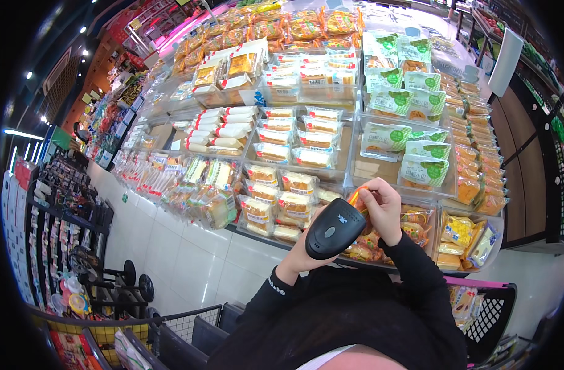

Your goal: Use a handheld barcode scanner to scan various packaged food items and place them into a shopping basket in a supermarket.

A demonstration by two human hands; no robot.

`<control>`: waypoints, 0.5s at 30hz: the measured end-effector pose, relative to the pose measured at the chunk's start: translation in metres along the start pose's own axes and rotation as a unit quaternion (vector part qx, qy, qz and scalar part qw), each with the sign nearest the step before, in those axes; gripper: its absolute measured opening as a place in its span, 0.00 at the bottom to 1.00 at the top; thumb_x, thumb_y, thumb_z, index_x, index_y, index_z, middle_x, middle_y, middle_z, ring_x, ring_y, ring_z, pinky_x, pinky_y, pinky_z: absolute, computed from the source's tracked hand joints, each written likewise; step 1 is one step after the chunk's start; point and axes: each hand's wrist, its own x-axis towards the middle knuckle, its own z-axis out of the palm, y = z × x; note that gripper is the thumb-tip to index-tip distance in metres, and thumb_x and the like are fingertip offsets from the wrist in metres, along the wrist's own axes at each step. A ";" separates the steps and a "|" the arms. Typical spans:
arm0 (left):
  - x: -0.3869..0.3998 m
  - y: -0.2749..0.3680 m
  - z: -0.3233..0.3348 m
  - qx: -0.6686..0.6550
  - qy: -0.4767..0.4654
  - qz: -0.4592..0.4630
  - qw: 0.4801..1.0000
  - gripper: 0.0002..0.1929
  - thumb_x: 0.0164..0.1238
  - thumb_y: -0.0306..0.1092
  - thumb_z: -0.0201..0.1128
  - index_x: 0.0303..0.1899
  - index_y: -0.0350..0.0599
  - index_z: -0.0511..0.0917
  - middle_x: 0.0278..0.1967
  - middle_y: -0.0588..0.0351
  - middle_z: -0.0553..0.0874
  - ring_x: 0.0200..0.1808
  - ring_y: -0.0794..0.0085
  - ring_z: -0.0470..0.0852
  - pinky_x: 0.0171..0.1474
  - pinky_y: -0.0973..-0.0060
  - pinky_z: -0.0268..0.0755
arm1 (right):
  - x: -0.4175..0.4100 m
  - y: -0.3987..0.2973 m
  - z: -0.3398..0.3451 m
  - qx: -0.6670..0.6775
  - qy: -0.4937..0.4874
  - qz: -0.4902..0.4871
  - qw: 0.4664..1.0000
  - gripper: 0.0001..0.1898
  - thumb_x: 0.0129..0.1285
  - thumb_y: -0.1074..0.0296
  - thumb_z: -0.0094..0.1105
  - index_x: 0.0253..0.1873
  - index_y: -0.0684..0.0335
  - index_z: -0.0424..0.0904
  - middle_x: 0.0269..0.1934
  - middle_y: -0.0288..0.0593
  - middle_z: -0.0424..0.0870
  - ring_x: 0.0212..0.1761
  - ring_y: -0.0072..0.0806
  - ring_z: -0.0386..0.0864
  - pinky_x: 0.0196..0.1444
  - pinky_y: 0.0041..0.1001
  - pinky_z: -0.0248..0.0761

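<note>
A black handheld barcode scanner (335, 231) is gripped in my left hand (293, 259), its rounded back turned up towards me. The scanner hides most of that hand's fingers. Just to the right, my right hand (384, 210) pinches the edge of an orange plastic-wrapped package (357, 196). The scanner's head covers much of this package. Both hands are above the front row of a bakery display, over a clear bin with orange-wrapped baked goods (413, 224). Left of the scanner stand stacks of packaged cake slices (296, 206).
Green-and-white pouches (386, 141) fill part of the bin beyond my hands. Yellow-wrapped bread (456, 230) lies to the right. A shopping cart (490, 319) with packages stands at my right side. A wire-sided rack (185, 323) stands at lower left, near the tiled floor (194, 259).
</note>
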 end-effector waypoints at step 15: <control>0.019 0.037 -0.029 0.060 -0.166 0.065 0.982 0.36 0.41 0.27 0.65 0.56 0.37 0.57 0.51 0.54 0.63 0.54 0.71 0.63 0.56 0.77 0.53 | 0.024 -0.018 0.003 -0.144 -0.181 -0.098 0.968 0.02 0.51 0.77 0.56 0.31 0.67 0.75 0.25 0.40 0.74 0.28 0.27 0.73 0.31 0.20 0.66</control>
